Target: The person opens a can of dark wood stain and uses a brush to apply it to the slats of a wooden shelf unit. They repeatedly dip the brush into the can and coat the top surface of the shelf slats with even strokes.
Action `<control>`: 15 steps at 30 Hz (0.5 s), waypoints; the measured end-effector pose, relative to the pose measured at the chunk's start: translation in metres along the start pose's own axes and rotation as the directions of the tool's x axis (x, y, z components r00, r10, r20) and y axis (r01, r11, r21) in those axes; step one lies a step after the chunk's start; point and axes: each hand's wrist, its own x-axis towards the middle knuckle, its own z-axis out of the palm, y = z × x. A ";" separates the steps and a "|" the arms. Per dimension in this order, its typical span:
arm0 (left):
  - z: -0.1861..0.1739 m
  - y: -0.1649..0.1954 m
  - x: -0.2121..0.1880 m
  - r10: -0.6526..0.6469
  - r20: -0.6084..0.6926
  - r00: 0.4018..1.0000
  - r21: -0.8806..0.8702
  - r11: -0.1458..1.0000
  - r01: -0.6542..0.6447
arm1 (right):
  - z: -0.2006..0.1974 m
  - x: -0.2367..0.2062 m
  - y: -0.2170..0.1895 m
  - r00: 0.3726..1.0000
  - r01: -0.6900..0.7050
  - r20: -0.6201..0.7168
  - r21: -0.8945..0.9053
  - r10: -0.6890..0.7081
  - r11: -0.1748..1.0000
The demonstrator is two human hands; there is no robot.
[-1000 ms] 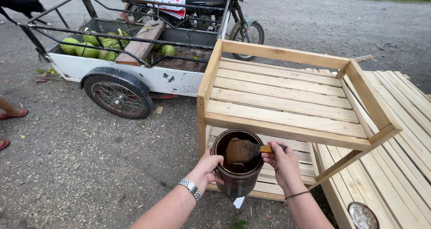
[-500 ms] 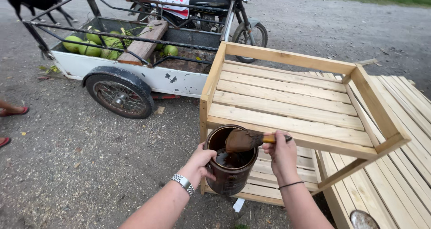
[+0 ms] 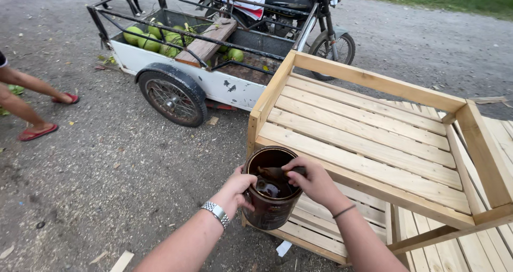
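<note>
My left hand [image 3: 239,190] grips the side of a dark brown metal can [image 3: 269,211] with dark liquid inside. Over the can's mouth my right hand [image 3: 315,182] holds a paintbrush [image 3: 271,172] whose bristles reach down into the can. The can hangs in front of the near left corner of a bare wooden slatted frame [image 3: 368,128] made of pale planks. A metal watch is on my left wrist and a thin band on my right.
A motorcycle [image 3: 299,10] with a white sidecar [image 3: 176,69] carrying green coconuts [image 3: 147,37] is parked behind the frame on gravel. Another person's legs in red sandals [image 3: 35,130] stand at the left edge. More pale planks [image 3: 481,250] lie at the right.
My right hand has lowered the brush from above the can's rim down into it. My view has shifted left, showing more gravel and the other person's legs.
</note>
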 end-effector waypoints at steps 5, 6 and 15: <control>0.004 -0.004 -0.007 0.014 -0.045 0.999 0.001 1.000 -0.014 | -0.004 0.008 -0.021 0.999 0.015 0.031 -0.154 -0.010 0.988; 0.005 -0.006 -0.008 0.014 -0.042 0.999 -0.002 1.000 -0.014 | -0.004 0.008 -0.023 0.995 0.102 0.034 -0.200 -0.097 0.974; 0.002 -0.010 -0.005 -0.013 -0.035 0.999 -0.027 1.000 0.012 | -0.007 0.025 0.000 0.972 -0.089 -0.204 0.142 0.118 0.986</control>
